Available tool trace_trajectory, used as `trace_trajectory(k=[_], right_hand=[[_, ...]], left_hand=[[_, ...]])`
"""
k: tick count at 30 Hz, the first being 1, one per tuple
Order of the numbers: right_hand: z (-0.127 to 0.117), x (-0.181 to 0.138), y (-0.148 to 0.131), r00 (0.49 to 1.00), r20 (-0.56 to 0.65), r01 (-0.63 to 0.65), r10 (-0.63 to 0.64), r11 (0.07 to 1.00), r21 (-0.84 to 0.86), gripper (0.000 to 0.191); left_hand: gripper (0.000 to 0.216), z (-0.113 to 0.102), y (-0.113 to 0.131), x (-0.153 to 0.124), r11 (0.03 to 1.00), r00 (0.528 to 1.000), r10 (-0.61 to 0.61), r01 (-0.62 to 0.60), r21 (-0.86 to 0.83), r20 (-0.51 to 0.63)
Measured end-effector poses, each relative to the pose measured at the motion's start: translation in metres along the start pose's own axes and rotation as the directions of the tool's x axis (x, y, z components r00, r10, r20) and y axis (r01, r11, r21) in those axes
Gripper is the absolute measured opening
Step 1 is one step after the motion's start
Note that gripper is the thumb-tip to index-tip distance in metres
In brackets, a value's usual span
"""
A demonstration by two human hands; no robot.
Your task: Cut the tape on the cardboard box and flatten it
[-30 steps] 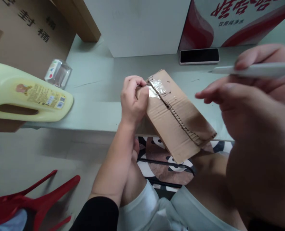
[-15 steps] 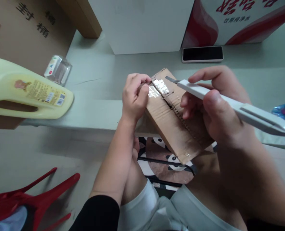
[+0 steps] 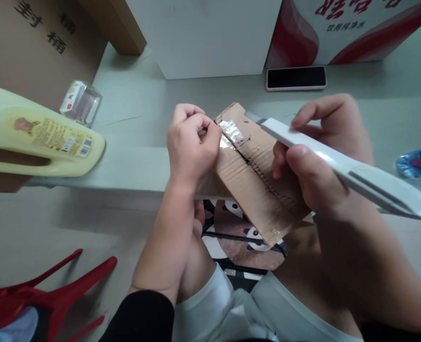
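A small brown cardboard box [image 3: 247, 183] lies slanted over the near edge of the pale green table [image 3: 142, 142], with shiny clear tape [image 3: 232, 131] along its top seam. My left hand [image 3: 191, 145] is closed on the box's far left corner, fingers pinched at the tape end. My right hand [image 3: 319, 156] grips a white utility knife [image 3: 338, 164]. Its blade tip sits just above the far end of the box, near the tape.
A yellow detergent jug [image 3: 35, 137] lies on its side at the left, beside a small clear wrapped box [image 3: 80, 102]. A black phone [image 3: 295, 77] rests at the back, before a white box [image 3: 203, 33] and a red-white carton [image 3: 349, 28]. A blue-capped bottle [image 3: 418, 161] is at right. A red chair [image 3: 50, 294] stands lower left.
My right hand has come down from the upper right with the knife to the box. The blade tip now hovers over the taped seam. My left hand stays on the corner.
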State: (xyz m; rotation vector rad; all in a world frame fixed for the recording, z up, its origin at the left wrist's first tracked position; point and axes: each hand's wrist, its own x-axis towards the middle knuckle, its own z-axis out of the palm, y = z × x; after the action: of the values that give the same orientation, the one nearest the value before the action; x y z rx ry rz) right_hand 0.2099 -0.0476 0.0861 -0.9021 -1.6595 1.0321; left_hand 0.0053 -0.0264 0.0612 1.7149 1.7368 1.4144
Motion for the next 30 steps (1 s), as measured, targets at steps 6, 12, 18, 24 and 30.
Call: trace_trajectory(k=[6,12,18,24,30], right_hand=[[-0.005,0.003,-0.012,0.992,0.112,0.070,-0.057,0.990,-0.118,0.024],[-0.001,0.001,-0.009,0.997,0.073,0.013,-0.008,0.998,-0.063,0.023],[0.001,0.004,-0.010,0.993,0.076,0.101,-0.086,0.971,-0.217,0.016],[0.003,0.005,-0.014,0.984,0.080,0.176,-0.158,0.913,-0.368,0.009],[0.002,0.004,-0.011,0.943,0.190,0.328,-0.272,0.855,-0.402,0.019]], left_hand=[[0.005,0.009,-0.025,0.004,0.921,0.995,-0.052,0.079,-0.382,0.083],[0.016,0.023,-0.046,0.004,0.760,0.985,-0.069,0.156,-0.631,0.161],[0.015,0.026,-0.048,0.003,0.701,0.987,-0.049,0.143,-0.699,0.153],[0.010,0.025,-0.043,0.002,0.709,0.982,-0.104,0.186,-0.680,0.159],[0.008,0.026,-0.042,0.002,0.729,0.983,-0.105,0.181,-0.660,0.153]])
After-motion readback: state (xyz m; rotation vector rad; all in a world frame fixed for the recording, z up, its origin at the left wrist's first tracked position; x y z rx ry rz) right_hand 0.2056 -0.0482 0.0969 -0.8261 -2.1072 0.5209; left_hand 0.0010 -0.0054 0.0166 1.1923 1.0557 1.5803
